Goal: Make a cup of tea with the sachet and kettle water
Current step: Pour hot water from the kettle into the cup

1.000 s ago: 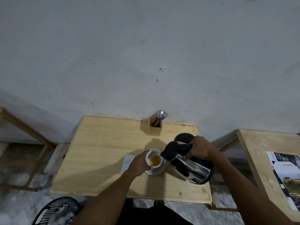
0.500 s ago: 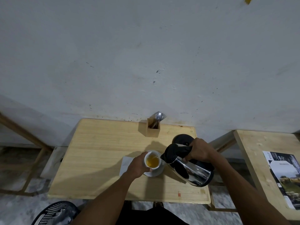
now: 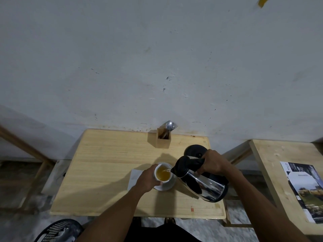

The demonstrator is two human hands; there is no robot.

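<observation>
I keep my right hand (image 3: 212, 163) clenched on the kettle (image 3: 199, 180), left hand (image 3: 146, 179) wrapped round the cup (image 3: 163, 172), pouring slowly

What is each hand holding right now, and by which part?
Right hand grips the kettle by its black handle, tilted over the cup. Left hand holds the cup by its side wall.

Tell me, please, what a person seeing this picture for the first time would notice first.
First, the tilted steel kettle, held by the right hand, pouring into the white cup of amber tea, which the left hand steadies on its saucer. Next, the wooden cutlery holder at the table's far edge.
</observation>
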